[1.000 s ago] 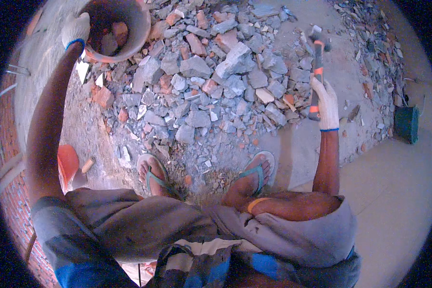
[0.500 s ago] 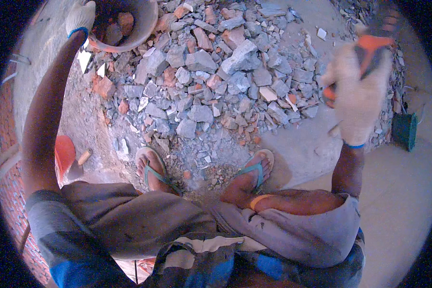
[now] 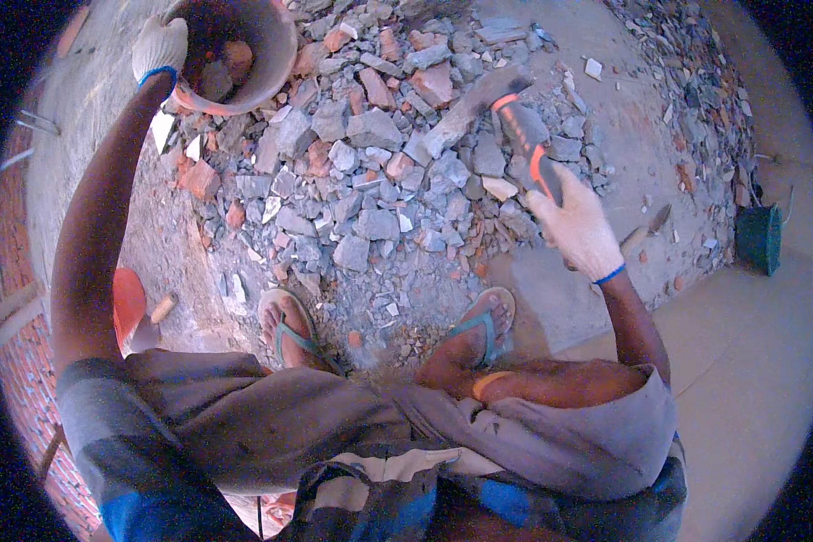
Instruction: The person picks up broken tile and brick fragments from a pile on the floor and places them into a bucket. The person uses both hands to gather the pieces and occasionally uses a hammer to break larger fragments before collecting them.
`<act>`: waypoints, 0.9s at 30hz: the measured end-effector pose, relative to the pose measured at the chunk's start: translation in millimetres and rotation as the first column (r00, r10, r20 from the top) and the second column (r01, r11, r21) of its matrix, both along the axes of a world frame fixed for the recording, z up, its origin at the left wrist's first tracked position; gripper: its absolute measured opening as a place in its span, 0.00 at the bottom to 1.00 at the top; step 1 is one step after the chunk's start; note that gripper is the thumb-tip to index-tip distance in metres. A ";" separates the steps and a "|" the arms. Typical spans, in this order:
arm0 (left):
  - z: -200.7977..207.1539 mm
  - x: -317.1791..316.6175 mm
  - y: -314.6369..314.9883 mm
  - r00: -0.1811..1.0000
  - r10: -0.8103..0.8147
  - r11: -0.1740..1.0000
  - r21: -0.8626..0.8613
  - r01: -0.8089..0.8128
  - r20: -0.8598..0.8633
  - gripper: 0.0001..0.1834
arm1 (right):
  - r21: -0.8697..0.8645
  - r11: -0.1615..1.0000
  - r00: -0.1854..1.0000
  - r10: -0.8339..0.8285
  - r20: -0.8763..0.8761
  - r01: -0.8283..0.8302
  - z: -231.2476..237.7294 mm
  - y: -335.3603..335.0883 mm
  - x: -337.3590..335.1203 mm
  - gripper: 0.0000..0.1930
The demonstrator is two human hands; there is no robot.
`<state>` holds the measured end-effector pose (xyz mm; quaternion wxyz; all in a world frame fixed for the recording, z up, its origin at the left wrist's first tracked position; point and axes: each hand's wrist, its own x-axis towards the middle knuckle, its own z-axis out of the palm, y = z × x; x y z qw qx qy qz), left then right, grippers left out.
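My left hand (image 3: 160, 50), in a white knitted glove with a blue cuff, is closed on the left rim of a round bucket (image 3: 278, 68). Inside the bucket lie a reddish chunk (image 3: 238, 58) and a greyer one. My right hand (image 3: 580, 221), gloved the same way, grips a hammer (image 3: 519, 126) by its black and orange handle. The dark hammer head is over the rubble heap (image 3: 370, 172), at the upper end of a long grey chunk (image 3: 456, 125). Whether the head touches that chunk I cannot tell.
My sandalled feet (image 3: 291, 330) stand at the heap's near edge. A tool with a dark pointed blade (image 3: 659, 218) lies right of my right hand. Farther right stands a green container (image 3: 759, 239). An orange-red curved object (image 3: 128, 300) and a wooden handle (image 3: 163, 308) lie at left.
My right hand has brought the hammer down and leftward from the upper right onto the rubble. My left hand and the bucket have shifted slightly.
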<state>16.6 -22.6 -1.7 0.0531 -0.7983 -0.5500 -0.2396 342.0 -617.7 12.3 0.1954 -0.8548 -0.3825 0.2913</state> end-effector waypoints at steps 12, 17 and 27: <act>-0.2 -7.2 19.0 0.998 0.022 0.999 -0.045 -0.025 -0.056 0.33 | 0.938 0.315 0.865 -0.500 0.032 0.147 129.7 43.3 17.9 0.17; 1.1 -5.5 9.6 1.000 -0.019 0.999 -0.050 0.019 -0.007 0.33 | 0.453 0.879 0.837 -0.131 0.532 -0.150 44.0 29.5 -5.0 0.23; 8.8 -1.2 -23.0 0.999 -0.004 1.000 -0.018 0.005 0.049 0.30 | -0.219 0.973 0.967 -0.125 -0.220 0.075 5.2 10.8 -3.8 0.26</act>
